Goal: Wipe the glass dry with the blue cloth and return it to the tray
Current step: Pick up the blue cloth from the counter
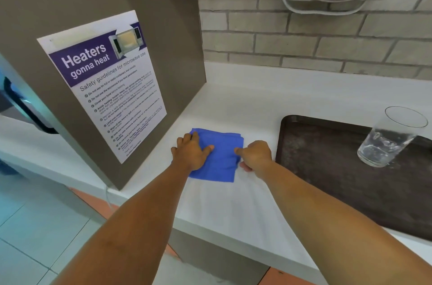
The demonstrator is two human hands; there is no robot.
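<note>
Left hand (190, 152) lies flat, fingers released, pinning the blue cloth (221, 156) to the worktop (233, 210) while right hand (254, 156) pinches its edge. The glass (390, 137) waits at three o'clock on the tray (327, 168).

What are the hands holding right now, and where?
Only the blue cloth: left hand lies flat on its left side, right hand pinches its right edge. The glass stands untouched on the tray.

Blue cloth (217, 156); clear glass (392, 137); dark brown speckled tray (327, 163); white counter (233, 210); purple-and-white poster (105, 83); grey brick-patterned wall (304, 34).
</note>
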